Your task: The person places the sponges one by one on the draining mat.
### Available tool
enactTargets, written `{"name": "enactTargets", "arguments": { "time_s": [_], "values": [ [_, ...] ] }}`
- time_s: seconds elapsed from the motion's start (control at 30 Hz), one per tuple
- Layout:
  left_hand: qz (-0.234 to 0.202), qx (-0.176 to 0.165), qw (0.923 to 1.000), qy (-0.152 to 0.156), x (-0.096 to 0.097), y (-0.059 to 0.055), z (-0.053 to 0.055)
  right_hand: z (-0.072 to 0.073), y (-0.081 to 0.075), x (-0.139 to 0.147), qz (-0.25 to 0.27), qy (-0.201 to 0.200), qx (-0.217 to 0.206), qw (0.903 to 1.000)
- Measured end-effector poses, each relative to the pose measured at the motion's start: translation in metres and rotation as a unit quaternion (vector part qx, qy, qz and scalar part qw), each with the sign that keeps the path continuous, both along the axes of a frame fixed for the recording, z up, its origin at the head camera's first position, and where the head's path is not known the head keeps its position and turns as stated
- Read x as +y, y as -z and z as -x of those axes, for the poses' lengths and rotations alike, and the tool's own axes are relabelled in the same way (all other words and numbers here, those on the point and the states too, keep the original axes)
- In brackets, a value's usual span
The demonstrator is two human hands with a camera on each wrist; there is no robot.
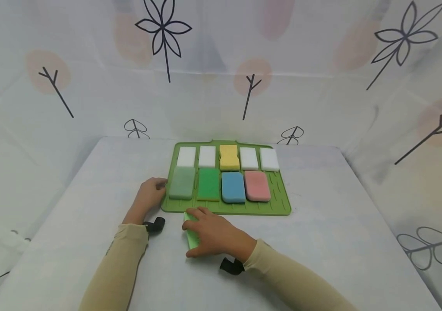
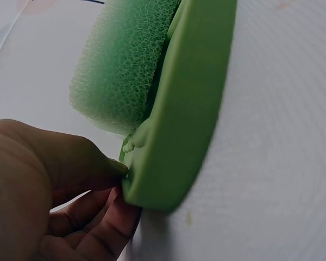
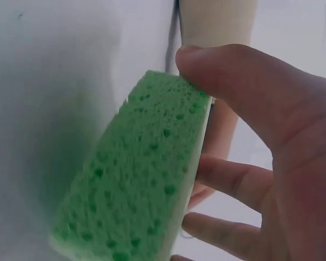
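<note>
A green silicone-like mat with a raised rim (image 1: 265,210) lies on the table, with two rows of sponges on it. My left hand (image 1: 151,193) pinches the mat's left edge; in the left wrist view the thumb (image 2: 92,160) is on top and curled fingers are below. Right above that grip sits a pale green mesh sponge (image 2: 117,65). In front of the mat, my right hand (image 1: 215,233) grips a light green porous sponge (image 3: 136,163), with the thumb at its near end and the fingers along its side and far end. The hand covers much of this sponge in the head view.
Several white sponges (image 1: 187,156) and a yellow one (image 1: 229,157) fill the mat's back row. In the front row are a darker green sponge (image 1: 208,183), a blue one (image 1: 233,187) and a pink one (image 1: 257,185). A patterned cloth (image 1: 205,103) hangs behind the white table (image 1: 333,242).
</note>
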State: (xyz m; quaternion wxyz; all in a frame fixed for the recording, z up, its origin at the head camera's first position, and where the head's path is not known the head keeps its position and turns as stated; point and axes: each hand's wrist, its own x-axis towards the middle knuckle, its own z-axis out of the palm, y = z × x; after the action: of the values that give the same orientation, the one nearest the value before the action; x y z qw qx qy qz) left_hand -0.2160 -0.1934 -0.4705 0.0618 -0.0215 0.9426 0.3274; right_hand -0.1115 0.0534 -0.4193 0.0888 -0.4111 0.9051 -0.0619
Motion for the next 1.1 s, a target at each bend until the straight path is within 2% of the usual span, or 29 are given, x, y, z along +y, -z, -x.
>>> {"name": "enactTargets", "arguments": {
  "time_s": [0.4, 0.63, 0.9, 1.1],
  "values": [
    [-0.004, 0.002, 1.0, 0.005, 0.0, -0.001, -0.003, 0.011, -0.015, 0.031, 0.053, 0.033, 0.006, 0.998],
    [-0.001, -0.005, 1.0, -0.003, 0.001, -0.001, -0.003, 0.025, -0.018, 0.053, 0.087, 0.042, 0.049, 0.9941],
    [-0.004, -0.012, 0.9999, -0.003, 0.0, 0.0, -0.002, 0.042, -0.029, 0.08, 0.098, 0.076, 0.076, 0.9894],
    [-0.005, -0.014, 0.9999, -0.006, 0.0, 0.001, -0.001, 0.055, -0.038, 0.101, 0.124, 0.08, 0.098, 0.9842]
  ]
}}
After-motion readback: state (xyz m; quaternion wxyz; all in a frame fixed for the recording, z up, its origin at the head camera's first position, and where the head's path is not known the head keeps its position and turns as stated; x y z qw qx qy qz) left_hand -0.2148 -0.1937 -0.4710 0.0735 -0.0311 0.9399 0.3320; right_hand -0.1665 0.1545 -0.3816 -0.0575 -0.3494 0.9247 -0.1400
